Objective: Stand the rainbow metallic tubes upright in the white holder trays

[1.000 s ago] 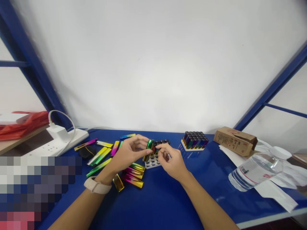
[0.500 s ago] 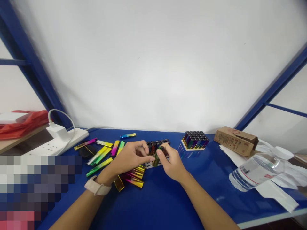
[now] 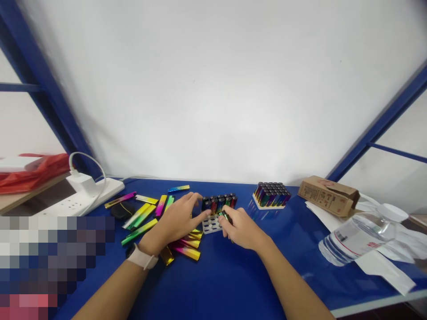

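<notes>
My left hand [image 3: 178, 216] has its thumb and fingers apart, just left of a white rack [image 3: 211, 225] with holes. The back rows of that rack hold upright dark, shiny tubes [image 3: 220, 203]; front holes are bare. Closed around a small green and dark tube [image 3: 225, 217], my right hand [image 3: 239, 226] is over the rack's front right part. Loose shiny sleeves in yellow, green and pink [image 3: 140, 232] lie to the left of my left hand, and some gold and pink ones [image 3: 187, 252] lie beneath and beside it.
A full rack of dark tubes [image 3: 271, 195] stands at the back right. Farther right are a cardboard box [image 3: 328, 195], white paper and a water bottle [image 3: 360, 238]. On the left are a white power strip [image 3: 75, 202], a black round object [image 3: 122, 210] and a red bag [image 3: 43, 171].
My left hand has come away from the tube and its fingers have spread. My right hand has shifted slightly right and lower with the tube, which is now tilted. More of the rack shows.
</notes>
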A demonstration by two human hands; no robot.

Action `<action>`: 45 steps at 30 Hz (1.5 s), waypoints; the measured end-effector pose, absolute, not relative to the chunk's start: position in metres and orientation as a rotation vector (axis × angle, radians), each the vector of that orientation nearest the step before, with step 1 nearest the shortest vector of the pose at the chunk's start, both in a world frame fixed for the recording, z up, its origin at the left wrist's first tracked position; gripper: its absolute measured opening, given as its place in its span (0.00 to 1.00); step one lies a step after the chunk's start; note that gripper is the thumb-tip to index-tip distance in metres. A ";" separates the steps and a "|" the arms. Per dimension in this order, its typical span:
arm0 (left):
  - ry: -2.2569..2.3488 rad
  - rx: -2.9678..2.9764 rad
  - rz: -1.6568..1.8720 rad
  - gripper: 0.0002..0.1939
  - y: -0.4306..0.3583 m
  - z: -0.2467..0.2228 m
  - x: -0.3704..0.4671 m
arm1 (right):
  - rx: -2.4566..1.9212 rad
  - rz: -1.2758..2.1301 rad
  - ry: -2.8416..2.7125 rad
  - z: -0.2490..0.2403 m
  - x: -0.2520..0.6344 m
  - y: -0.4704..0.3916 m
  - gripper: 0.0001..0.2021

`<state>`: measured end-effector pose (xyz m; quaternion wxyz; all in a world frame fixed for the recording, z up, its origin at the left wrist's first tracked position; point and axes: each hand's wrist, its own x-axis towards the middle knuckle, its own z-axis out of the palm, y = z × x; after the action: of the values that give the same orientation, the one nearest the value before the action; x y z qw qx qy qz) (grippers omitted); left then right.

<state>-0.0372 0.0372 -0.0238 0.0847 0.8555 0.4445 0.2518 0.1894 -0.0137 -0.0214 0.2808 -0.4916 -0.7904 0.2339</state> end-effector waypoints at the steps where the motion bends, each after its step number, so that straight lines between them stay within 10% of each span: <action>1: 1.321 2.562 0.747 0.19 0.038 -0.024 -0.037 | -1.325 0.612 -2.126 -0.021 0.189 -0.014 0.13; 45: 1.297 2.677 0.565 0.33 0.042 -0.038 -0.038 | -1.015 1.228 -1.102 -0.032 0.187 0.008 0.23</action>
<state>-0.0379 0.0419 -0.0376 0.0570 0.8827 0.4276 0.1862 0.1866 0.0076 -0.0324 0.5663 -0.4318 -0.4689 0.5225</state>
